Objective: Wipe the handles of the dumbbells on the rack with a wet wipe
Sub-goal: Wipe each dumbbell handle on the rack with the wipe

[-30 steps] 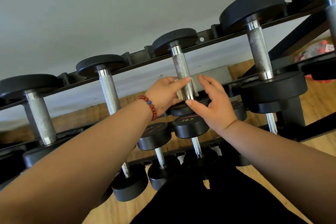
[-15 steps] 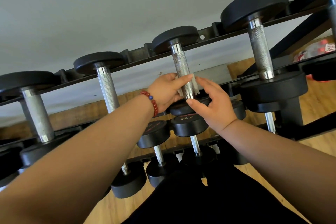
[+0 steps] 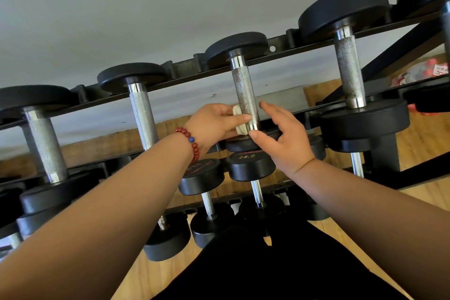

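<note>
A black dumbbell with a knurled steel handle (image 3: 243, 90) sits in the middle of the top row of the black rack (image 3: 185, 69). My left hand (image 3: 214, 124), with a red bead bracelet on its wrist, pinches a folded white wet wipe (image 3: 237, 120) against the left side of that handle's lower end. On the handle's right is my right hand (image 3: 287, 143), fingers spread and holding nothing. Its thumb tip touches the bottom collar of the handle.
More dumbbells stand on the top row to either side, with handles to the left (image 3: 143, 117), far left (image 3: 45, 148) and right (image 3: 349, 70). Smaller dumbbells, one marked 22.5 (image 3: 248, 165), fill the lower rows. Wooden floor lies below, and a grey wall rises behind the rack.
The wipe, earlier wrapped round to the handle's right side, is now bunched on the left in my left hand. My right fingers have come off it and spread apart.
</note>
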A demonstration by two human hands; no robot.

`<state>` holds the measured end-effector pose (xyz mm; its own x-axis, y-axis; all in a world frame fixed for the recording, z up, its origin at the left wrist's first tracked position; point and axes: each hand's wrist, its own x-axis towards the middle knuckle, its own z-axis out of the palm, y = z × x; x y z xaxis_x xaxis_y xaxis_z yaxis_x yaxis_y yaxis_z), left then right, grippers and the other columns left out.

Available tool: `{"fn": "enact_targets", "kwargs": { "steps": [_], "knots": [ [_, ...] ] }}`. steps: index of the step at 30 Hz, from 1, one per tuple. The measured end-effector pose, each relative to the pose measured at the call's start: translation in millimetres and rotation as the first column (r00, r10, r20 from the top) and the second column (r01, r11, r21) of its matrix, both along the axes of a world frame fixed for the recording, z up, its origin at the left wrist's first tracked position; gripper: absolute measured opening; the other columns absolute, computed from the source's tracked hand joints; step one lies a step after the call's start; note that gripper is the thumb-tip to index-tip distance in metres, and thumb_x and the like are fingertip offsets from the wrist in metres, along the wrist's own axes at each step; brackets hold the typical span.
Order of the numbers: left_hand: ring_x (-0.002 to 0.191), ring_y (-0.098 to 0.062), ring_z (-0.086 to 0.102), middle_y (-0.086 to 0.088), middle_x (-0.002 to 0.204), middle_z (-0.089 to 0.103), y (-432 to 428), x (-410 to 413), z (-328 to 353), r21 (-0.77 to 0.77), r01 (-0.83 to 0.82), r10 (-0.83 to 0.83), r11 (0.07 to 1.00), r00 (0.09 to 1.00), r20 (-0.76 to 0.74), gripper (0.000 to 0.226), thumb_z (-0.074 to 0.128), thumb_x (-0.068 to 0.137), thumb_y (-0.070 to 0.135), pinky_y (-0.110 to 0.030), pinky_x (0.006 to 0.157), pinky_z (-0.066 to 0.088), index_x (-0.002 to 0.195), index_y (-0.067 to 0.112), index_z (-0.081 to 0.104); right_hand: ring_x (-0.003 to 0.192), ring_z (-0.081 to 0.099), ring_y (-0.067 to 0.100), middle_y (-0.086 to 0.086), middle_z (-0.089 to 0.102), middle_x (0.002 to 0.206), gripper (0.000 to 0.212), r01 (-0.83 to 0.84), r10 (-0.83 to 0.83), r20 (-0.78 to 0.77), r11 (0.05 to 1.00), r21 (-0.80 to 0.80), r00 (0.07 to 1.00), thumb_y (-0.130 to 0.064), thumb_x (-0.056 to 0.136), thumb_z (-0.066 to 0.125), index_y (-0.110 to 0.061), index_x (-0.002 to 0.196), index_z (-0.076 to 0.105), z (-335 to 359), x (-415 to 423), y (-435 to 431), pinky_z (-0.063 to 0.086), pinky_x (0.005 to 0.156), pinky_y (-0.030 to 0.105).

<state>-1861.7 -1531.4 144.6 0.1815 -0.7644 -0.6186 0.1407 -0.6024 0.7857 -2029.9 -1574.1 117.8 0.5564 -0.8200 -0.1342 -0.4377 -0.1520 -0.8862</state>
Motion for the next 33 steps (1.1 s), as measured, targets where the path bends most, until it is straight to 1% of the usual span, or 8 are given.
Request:
{"fn": "enact_targets", "kwargs": {
  "steps": [5, 11, 16, 22, 25, 27, 29, 33],
  "knots": [
    [0.101, -0.021, 0.068, -0.009, 0.108, 0.071, -7, -3, 4, 0.03, 0.138, -0.14, 0.99, 0.988, 0.071, 0.035, 0.071, 0.084, 0.026, -0.037, 0.094, 0.053, 0.114, 0.011, 0.063, 0.138, 0.034, 0.013, 0.005, 0.043, 0.147, 0.091, 0.011, -0.011, 0.003, 1.0, -0.003, 1.0, -0.066, 0.069, 0.05, -0.013, 0.144, 0.043, 1, 0, 2, 0.024, 0.109, 0.02],
    [0.093, -0.015, 0.071, -0.005, 0.099, 0.074, 1, -4, 0, -0.016, -0.001, 0.0, 1.0, 1.0, -0.01, 0.017, 0.068, 0.086, 0.022, -0.029, 0.087, 0.055, 0.101, 0.014, 0.067, 0.138, 0.033, 0.012, 0.004, 0.042, 0.148, 0.091, 0.008, -0.008, 0.0, 1.0, 0.019, 1.0, -0.067, 0.069, 0.051, -0.015, 0.144, 0.042, 3, -1, 2, 0.024, 0.11, 0.022],
    [0.092, -0.018, 0.071, 0.0, 0.096, 0.074, -4, -17, 1, -0.045, -0.034, 0.04, 0.998, 0.99, 0.135, 0.016, 0.073, 0.082, 0.036, -0.04, 0.089, 0.056, 0.096, 0.031, 0.068, 0.138, 0.035, 0.014, 0.004, 0.043, 0.147, 0.092, 0.015, -0.015, -0.001, 1.0, 0.019, 1.0, -0.067, 0.068, 0.051, -0.014, 0.144, 0.043, 4, 0, 2, 0.027, 0.111, 0.026],
    [0.088, -0.013, 0.071, 0.002, 0.092, 0.075, 10, -16, 4, -0.08, -0.142, 0.153, 0.987, 0.977, 0.151, 0.007, 0.069, 0.087, 0.023, -0.036, 0.086, 0.057, 0.092, 0.028, 0.07, 0.136, 0.035, 0.012, 0.002, 0.042, 0.147, 0.091, 0.016, -0.016, -0.003, 0.999, 0.031, 1.0, -0.066, 0.07, 0.052, -0.015, 0.144, 0.042, 7, -1, 4, 0.027, 0.109, 0.025],
    [0.096, -0.015, 0.07, -0.001, 0.1, 0.074, 18, -11, 6, -0.074, -0.196, 0.202, 0.978, 0.975, 0.09, 0.01, 0.065, 0.09, 0.018, -0.036, 0.089, 0.056, 0.096, 0.026, 0.068, 0.137, 0.034, 0.012, 0.001, 0.041, 0.147, 0.076, 0.026, -0.026, 0.0, 0.998, 0.054, 1.0, -0.047, 0.081, 0.069, -0.017, 0.144, 0.042, 9, -1, 5, 0.028, 0.11, 0.026],
    [0.1, -0.019, 0.069, -0.004, 0.102, 0.072, 24, -8, 8, -0.082, -0.23, 0.234, 0.97, 0.971, 0.049, 0.009, 0.063, 0.091, 0.016, -0.037, 0.09, 0.055, 0.097, 0.022, 0.065, 0.135, 0.035, 0.01, -0.001, 0.041, 0.146, 0.067, 0.022, -0.022, 0.0, 0.998, 0.052, 1.0, -0.035, 0.085, 0.069, -0.019, 0.144, 0.042, 11, -2, 5, 0.028, 0.109, 0.024],
    [0.099, -0.018, 0.069, -0.002, 0.099, 0.072, 29, -7, 13, -0.116, -0.241, 0.248, 0.963, 0.967, 0.051, 0.009, 0.062, 0.091, 0.016, -0.036, 0.09, 0.055, 0.096, 0.023, 0.065, 0.134, 0.034, 0.007, -0.003, 0.041, 0.146, 0.066, 0.005, -0.004, -0.01, 0.998, 0.055, 1.0, -0.036, 0.085, 0.068, -0.022, 0.144, 0.041, 14, -3, 6, 0.027, 0.107, 0.022],
    [0.093, -0.001, 0.065, 0.012, 0.098, 0.069, 35, -5, 28, -0.236, -0.044, 0.121, 0.971, 0.939, 0.323, 0.016, 0.063, 0.091, 0.022, -0.019, 0.084, 0.052, 0.097, 0.036, 0.066, 0.136, 0.026, 0.0, -0.009, 0.034, 0.15, 0.075, -0.026, 0.026, 0.006, 0.998, 0.056, 1.0, -0.041, 0.082, 0.069, -0.033, 0.147, 0.033, 29, -3, 6, 0.022, 0.107, 0.02]
  ]
}}
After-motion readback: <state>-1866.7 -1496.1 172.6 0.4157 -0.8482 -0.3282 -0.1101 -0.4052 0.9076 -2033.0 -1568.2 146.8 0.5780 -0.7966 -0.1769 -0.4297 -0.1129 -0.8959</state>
